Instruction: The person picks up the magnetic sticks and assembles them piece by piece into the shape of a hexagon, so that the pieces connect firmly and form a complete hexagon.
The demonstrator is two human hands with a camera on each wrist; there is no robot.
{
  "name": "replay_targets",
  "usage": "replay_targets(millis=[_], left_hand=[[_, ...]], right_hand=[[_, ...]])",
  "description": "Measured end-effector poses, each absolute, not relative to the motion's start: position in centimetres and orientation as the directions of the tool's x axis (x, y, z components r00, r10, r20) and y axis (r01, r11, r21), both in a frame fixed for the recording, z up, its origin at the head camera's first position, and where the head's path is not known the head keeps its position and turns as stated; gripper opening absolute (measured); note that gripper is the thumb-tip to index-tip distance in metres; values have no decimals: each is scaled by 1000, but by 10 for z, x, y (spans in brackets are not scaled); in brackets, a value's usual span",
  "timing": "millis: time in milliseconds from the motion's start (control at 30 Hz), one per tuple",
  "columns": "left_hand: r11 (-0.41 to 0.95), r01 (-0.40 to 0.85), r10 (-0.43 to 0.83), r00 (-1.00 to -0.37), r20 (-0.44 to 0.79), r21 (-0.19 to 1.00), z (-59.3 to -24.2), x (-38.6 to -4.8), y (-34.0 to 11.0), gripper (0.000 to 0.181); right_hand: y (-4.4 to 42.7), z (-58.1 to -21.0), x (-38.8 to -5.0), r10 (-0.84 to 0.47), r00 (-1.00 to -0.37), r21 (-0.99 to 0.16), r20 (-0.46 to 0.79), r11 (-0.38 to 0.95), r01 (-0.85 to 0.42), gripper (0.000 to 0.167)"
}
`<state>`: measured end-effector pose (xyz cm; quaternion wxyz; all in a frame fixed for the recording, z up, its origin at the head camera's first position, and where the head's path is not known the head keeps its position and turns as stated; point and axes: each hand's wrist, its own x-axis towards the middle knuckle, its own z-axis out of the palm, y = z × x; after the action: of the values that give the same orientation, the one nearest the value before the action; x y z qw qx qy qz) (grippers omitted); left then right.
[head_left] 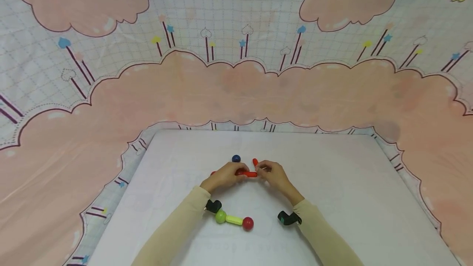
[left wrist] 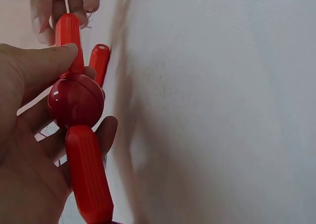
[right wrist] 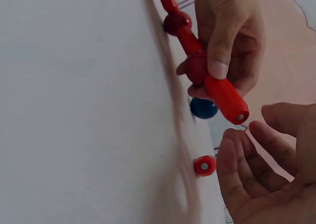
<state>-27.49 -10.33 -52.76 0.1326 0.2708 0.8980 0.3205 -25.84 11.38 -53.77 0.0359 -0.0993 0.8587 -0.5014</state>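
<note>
My left hand grips a chain of red rods and dark red balls. In the left wrist view its thumb lies along the end rod, just past a dark red ball, with another rod behind that ball. The right wrist view shows a second dark red ball further along the chain. My right hand, fingers loosely bent and holding nothing, is just off the chain's free end, whose face bears a small silvery disc. A loose red rod lies on the table near the right fingertips.
A dark blue ball sits behind my left hand on the white table. Nearer me, by the left wrist, lies a joined piece: a green ball, a yellow-green rod and a red ball. Patterned cloth surrounds the table.
</note>
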Motion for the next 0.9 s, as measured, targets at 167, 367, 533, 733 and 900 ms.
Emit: replay_targets(millis=[167, 367, 533, 733, 900], left_hand=[[656, 377, 537, -842, -52, 653, -528, -273, -111, 17], [659, 348, 506, -861, -50, 667, -529, -269, -119, 18], [639, 321, 495, -867, -54, 699, -529, -265, -124, 18], [621, 337, 507, -861, -34, 708, -531, -263, -127, 20], [612, 345, 511, -859, -23, 712, -531, -262, -129, 21]], right_hand=[[109, -533, -271, -164, -983, -846, 82, 511, -156, 13], [100, -532, -288, -214, -965, -743, 151, 620, -254, 18], [88, -530, -303, -344, -929, -662, 138, 666, -345, 29], [74, -532, -320, -475, -878, -637, 57, 661, -398, 39], [65, -535, -330, -517, -856, -634, -22, 669, -388, 41]])
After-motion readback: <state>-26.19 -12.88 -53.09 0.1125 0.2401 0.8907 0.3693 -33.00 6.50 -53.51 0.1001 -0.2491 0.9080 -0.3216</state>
